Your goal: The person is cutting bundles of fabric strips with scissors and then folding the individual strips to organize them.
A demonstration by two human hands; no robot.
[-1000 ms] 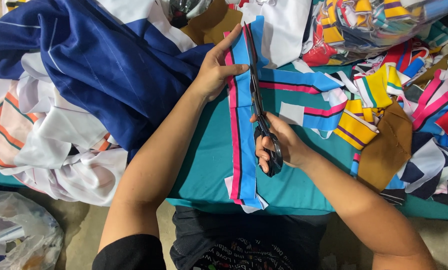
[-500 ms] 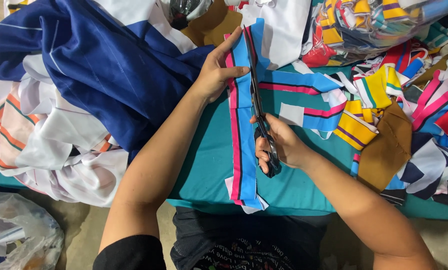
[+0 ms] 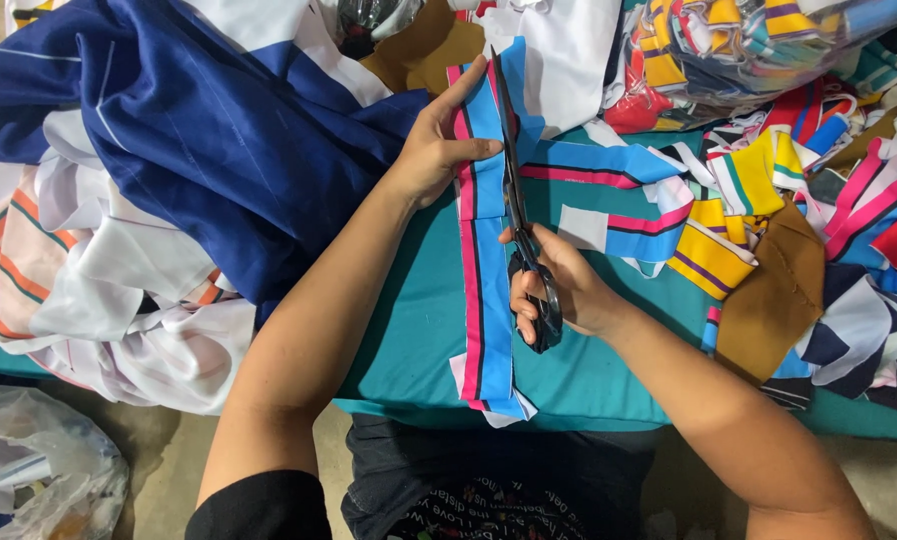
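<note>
Teal cloth is covering the desk, and fabric is crowding it on every side. Lying down its middle is a long strip of blue with pink and black stripes, its near end hanging just over the desk's front edge.

The left hand is pressing flat on the far part of the strip, fingers spread and pointing away from the person; its grip is open, closing on nothing, only pinning the strip down.

The right hand is sitting just right of the strip, nearer the person than the left hand. Its grip is curled tight through the black handles of the scissors. From this grip the blades are running away from the person, along the strip's right edge and past the left hand's fingertips. The blades are looking nearly closed, though whether cloth is lying between them cannot be told.

Left of the left hand, a navy cloth is heaping over a white cloth with orange stripes. Right of the right hand, scraps in yellow, blue, pink and brown are piling up. Below the desk's left corner, a plastic bag is resting on the floor.
</note>
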